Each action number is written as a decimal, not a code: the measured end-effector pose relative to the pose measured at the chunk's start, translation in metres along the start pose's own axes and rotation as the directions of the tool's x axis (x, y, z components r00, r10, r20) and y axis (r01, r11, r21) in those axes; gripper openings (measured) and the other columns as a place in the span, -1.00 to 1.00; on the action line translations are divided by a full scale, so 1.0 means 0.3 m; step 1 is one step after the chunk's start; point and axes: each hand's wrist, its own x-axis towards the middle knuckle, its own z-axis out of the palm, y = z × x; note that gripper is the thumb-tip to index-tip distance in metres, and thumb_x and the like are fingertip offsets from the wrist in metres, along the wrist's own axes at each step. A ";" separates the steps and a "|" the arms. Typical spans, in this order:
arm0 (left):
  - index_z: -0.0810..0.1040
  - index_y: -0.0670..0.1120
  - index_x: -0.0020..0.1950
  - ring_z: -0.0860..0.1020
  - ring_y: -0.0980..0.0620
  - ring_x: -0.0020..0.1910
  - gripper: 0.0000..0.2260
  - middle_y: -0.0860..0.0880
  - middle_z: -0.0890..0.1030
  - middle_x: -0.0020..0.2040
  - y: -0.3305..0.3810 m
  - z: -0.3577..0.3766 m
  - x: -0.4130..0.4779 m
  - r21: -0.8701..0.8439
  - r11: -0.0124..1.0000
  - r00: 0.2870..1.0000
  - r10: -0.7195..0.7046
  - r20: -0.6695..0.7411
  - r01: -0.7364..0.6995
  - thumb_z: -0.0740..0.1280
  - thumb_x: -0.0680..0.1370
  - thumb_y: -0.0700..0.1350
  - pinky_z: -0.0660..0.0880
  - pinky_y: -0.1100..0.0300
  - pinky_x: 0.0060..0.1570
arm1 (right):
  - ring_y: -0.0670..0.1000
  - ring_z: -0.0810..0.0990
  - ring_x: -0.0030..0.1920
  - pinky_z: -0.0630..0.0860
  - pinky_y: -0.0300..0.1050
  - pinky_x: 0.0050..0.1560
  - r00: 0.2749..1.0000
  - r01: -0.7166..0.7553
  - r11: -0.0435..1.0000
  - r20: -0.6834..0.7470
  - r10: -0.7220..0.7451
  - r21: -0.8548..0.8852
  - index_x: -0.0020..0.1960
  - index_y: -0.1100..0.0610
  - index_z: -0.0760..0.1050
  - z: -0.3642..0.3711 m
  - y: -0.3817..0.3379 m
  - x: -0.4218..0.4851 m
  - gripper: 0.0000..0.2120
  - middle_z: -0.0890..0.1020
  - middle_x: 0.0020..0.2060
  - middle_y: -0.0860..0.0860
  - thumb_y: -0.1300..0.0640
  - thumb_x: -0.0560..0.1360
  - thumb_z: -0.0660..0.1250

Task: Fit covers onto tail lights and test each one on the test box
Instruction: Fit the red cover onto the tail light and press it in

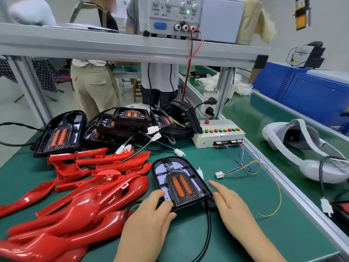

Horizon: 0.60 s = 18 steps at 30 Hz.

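Head cam, left to right. Pile of glossy red covers [75,195] filled lower left of the green mat [245,233], loosely overlapped. Behind the pile, one uncovered black tail light [60,133] leaned up on its edge at left. Just right of it sat a stack of more tail lights [130,118], their leads and white plugs spilling forward.

Working tail light [179,182] lay flat, face up, at frame centre, just right of the covers. No cover on it; twin orange strips visible. Its black cable [208,233] looped toward the bottom edge.

Left hand [151,214] gripped its near-left corner, fingers curled over the face. Right hand [230,207] lay against the near-right corner, fingers straight and relaxed, index extended along the right edge, grasping nothing.

Bench power supply [170,14] sat on the shelf at top centre, green LED lit, red lead dropping down.

Test box [217,135], beige with a row of coloured buttons, stood behind and right of the working unit, apart from it. Its thin coloured wires ran to a white connector [219,174] lying loose on the mat, unplugged.

White headset [306,148] lay on the conveyor belt at right; blue machine [311,87] stood upper right.
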 end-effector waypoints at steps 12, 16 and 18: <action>0.62 -0.04 -0.31 0.58 0.18 -0.40 -0.62 0.12 0.39 0.04 -0.043 -0.046 -0.005 -0.060 0.996 0.994 0.076 0.084 -0.071 0.70 0.00 -0.17 0.40 0.36 -0.57 | -0.25 0.51 0.05 0.38 -0.35 0.12 0.989 0.025 0.992 0.144 -0.043 0.125 0.02 -0.21 0.54 -0.030 -0.036 -0.059 -0.86 0.63 -0.07 -0.27 -0.03 0.58 0.22; 0.60 0.00 -0.31 0.58 0.22 -0.36 -0.60 0.16 0.46 0.08 -0.044 -0.068 -0.003 -0.105 0.992 0.986 0.080 0.148 -0.065 0.69 0.00 -0.19 0.43 0.40 -0.48 | -0.21 0.58 -0.27 0.46 -0.34 -0.21 0.984 -0.177 0.908 0.083 0.158 0.381 0.08 -0.12 0.54 -0.039 -0.028 -0.007 -0.85 0.67 -0.23 -0.14 -0.03 0.56 0.24; 0.58 0.01 -0.29 0.60 0.25 -0.30 -0.60 0.17 0.57 0.13 -0.046 -0.080 -0.001 -0.145 0.988 0.980 0.082 0.183 -0.055 0.68 0.04 -0.22 0.46 0.42 -0.41 | -0.20 0.58 -0.36 0.47 -0.26 -0.36 0.967 -0.253 0.860 0.096 0.235 0.443 0.25 -0.10 0.42 -0.038 -0.029 0.050 -0.73 0.65 -0.18 -0.06 -0.02 0.56 0.27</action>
